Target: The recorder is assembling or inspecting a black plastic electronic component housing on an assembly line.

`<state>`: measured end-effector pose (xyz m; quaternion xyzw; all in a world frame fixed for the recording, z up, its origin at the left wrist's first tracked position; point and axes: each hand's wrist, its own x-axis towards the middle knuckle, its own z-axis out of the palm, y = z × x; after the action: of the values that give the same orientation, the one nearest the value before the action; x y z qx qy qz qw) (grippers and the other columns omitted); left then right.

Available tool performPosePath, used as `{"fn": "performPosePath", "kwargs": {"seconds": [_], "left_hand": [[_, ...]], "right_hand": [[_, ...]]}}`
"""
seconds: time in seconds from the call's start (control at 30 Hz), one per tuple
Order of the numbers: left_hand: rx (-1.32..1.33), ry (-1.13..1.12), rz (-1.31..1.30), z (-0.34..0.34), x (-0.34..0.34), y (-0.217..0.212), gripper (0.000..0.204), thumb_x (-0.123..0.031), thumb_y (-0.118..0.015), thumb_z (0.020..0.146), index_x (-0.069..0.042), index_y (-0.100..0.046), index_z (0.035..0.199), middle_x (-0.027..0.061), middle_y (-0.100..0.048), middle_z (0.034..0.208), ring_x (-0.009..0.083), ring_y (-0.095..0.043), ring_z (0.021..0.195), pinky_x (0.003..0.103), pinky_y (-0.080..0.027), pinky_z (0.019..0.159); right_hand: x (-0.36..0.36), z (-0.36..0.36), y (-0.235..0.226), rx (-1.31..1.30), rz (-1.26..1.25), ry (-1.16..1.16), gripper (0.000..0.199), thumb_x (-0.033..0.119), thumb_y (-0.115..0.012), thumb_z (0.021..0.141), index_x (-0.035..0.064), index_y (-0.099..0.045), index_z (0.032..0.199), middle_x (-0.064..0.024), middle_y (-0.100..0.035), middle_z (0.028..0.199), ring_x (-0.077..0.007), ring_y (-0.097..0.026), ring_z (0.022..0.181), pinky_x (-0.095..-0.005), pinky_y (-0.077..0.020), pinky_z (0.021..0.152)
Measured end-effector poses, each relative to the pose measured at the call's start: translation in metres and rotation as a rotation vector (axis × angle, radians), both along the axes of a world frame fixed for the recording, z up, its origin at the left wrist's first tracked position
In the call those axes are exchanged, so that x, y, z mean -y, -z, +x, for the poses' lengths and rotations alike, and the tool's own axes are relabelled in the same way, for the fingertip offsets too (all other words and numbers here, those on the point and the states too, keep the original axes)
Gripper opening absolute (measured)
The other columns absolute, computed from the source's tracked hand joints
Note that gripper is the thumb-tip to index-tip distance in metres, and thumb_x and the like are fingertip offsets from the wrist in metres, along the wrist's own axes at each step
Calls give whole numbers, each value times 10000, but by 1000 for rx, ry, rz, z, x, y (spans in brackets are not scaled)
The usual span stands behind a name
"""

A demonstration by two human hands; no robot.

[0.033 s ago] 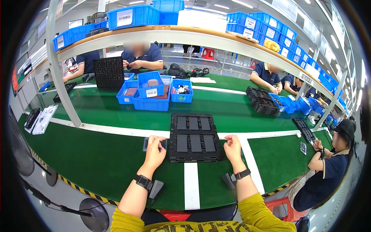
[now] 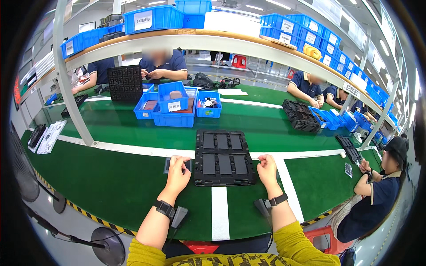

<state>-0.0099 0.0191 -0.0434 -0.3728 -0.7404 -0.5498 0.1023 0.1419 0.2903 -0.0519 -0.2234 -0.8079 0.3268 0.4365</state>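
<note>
Gripping black moulded plastic tray [image 2: 223, 157] at both sides: left hand [image 2: 177, 174] fingers curled beside a small dark flat part [image 2: 171, 165], hold unclear; right hand [image 2: 267, 170] closed against the edge. All six pockets filled; tray not yet moved off green bench mat [image 2: 111, 186].

White rectangular labels [image 2: 143, 20] sit on the fronts of the blue bins [image 2: 153, 17] on the shelf [image 2: 213, 37] above the worktop. Below that shelf, a blue bin [image 2: 173, 96] carries a small white label [image 2: 174, 106]. Right of it, white tags [image 2: 352, 89] hang along the shelf edge.
</note>
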Motion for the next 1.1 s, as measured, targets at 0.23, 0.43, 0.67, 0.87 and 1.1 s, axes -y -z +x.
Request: {"fn": "performPosePath", "kwargs": {"seconds": [0.23, 0.43, 0.67, 0.87, 1.1], "left_hand": [[135, 18, 80, 3, -2, -5, 245, 33, -652, 661, -5, -573, 889, 73, -492, 873, 141, -535, 651, 235, -449, 605], [68, 16, 87, 4, -1, -6, 74, 3, -680, 652, -5, -623, 700, 71, -516, 857, 132, -537, 637, 241, -461, 598], [-62, -130, 134, 2, 0, -10, 48, -17, -668, 674, -12, -631, 705, 72, -512, 877, 145, -526, 663, 242, -435, 593], [38, -135, 239, 1, 0, -11, 85, -18, -628, 720, 15, -572, 666, 71, -520, 802, 167, -518, 674, 256, -418, 618], [66, -120, 250, -2, 3, -8, 59, 20, -574, 745, 11, -529, 708, 70, -504, 807, 128, -499, 662, 235, -404, 598]], "right_hand": [[-3, 1, 2, 58, 41, -7, 232, -107, -519, 609, -4, -527, 816, -45, -476, 793, -91, -474, 601, -194, -403, 527], [2, 1, -3, 74, -3, -48, 216, -97, -577, 631, -6, -524, 820, -70, -493, 860, -121, -550, 695, -204, -445, 535], [2, 2, -3, 68, -14, -50, 194, -88, -581, 646, -8, -525, 814, -75, -498, 863, -126, -554, 699, -206, -446, 532], [3, 2, -4, 51, -11, -45, 143, -52, -582, 677, -5, -532, 803, -72, -512, 852, -127, -554, 702, -210, -446, 540], [4, 2, -6, 60, -20, -46, 101, -12, -582, 711, -2, -545, 805, -73, -524, 846, -143, -551, 727, -231, -458, 564]]}}
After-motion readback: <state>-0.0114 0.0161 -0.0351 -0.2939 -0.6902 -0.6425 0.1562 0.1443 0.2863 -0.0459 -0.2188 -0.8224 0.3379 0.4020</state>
